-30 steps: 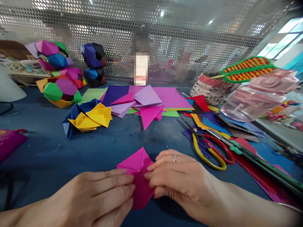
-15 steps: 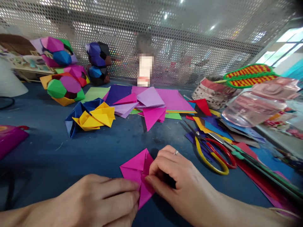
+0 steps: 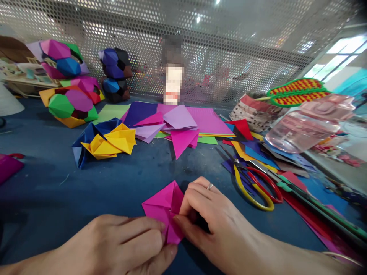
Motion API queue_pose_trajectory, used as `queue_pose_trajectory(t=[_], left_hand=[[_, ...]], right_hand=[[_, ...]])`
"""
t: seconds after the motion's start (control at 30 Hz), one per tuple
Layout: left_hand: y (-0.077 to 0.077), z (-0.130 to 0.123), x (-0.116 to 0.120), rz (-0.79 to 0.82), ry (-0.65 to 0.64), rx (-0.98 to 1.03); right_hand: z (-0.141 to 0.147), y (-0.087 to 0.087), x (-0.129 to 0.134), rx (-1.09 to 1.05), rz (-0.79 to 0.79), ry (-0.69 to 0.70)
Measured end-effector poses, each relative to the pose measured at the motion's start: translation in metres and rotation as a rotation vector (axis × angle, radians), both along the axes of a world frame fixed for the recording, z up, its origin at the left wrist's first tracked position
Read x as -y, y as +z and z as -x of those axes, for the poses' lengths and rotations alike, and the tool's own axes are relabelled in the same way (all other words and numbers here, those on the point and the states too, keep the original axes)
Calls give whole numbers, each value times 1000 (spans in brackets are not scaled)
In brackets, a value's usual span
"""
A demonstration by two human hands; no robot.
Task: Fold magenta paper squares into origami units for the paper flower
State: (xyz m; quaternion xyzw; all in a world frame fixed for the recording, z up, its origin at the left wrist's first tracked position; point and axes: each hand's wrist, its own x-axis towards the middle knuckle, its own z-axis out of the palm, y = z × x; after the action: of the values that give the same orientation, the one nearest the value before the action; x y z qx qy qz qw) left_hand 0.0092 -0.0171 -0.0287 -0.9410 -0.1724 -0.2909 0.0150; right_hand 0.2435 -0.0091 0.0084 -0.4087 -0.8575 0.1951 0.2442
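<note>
Partly beneath left hand [image 3: 114, 242], magenta paper [image 3: 161, 201].

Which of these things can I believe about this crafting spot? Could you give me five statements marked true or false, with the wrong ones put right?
1. The left hand and right hand both touch the folded magenta paper. True.
2. The shiny silver ring is on the left hand. False: the ring is on the right hand.
3. The metal scissors with yellow and red handles lie on the table, apart from both hands. True.
4. The clear pink plastic bottle is left of the scissors. False: the bottle is to their right, farther back.
5. The folded bright-yellow paper lies farther from the person than the magenta paper. True.
</note>
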Motion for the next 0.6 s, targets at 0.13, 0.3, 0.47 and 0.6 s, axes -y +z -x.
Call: queue_pose_trajectory(t=[0.13,0.3,0.47,0.6], left_hand=[[-3,-4,1,26,17,-3],[13,-1,-9,-72,-85,-6],[15,1,-13,-129,-91,-38],[12,-2,-11,-155,-93,-16]], right_hand=[[-1,0,1,3,-10,5],[-1,-1,1,29,-7,-5],[-1,-1,0,12,6,12],[-1,0,-1,27,25,12]])
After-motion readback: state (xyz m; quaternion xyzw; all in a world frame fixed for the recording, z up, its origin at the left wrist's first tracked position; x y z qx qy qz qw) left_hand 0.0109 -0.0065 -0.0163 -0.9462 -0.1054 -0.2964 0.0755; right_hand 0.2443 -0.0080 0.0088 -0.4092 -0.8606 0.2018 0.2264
